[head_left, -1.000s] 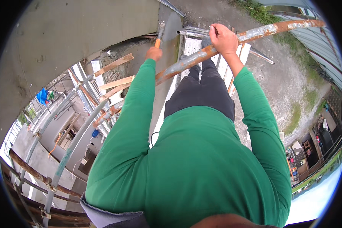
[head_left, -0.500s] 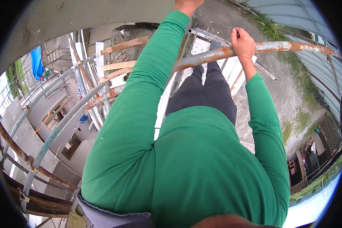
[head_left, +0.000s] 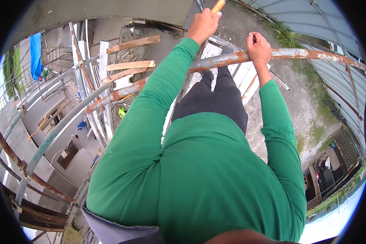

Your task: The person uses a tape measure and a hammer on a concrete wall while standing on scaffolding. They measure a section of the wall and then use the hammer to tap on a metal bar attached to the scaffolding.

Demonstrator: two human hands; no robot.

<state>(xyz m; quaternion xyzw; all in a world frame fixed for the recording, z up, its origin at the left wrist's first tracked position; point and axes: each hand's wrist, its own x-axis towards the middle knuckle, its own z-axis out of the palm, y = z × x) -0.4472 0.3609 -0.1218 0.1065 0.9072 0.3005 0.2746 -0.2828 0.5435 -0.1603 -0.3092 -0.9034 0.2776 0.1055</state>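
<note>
At the top of the view my left hand [head_left: 203, 26] is closed around a tool with an orange-yellow handle [head_left: 218, 6]. The working end lies beyond the upper edge, so its kind does not show. Below and to the right, my right hand [head_left: 259, 48] is curled into a loose fist over a rusty, grey-flecked metal pipe [head_left: 219, 61]. Its heel and wrist lie against the pipe, with the curled fingers on the far side; what they hold, if anything, is hidden. My left sleeve crosses in front of the pipe.
A smooth grey cement surface [head_left: 110, 9] fills the upper left. White planks [head_left: 205, 51] lie under my feet. Wooden boards [head_left: 132, 44] and scaffold pipes [head_left: 49, 148] stand at left, above a lower floor. Corrugated sheeting [head_left: 288, 12] runs along the right.
My left hand has come down into view, and the orange-yellow handle now shows in it. My right hand stays at the pipe. The whole view has shifted slightly.
</note>
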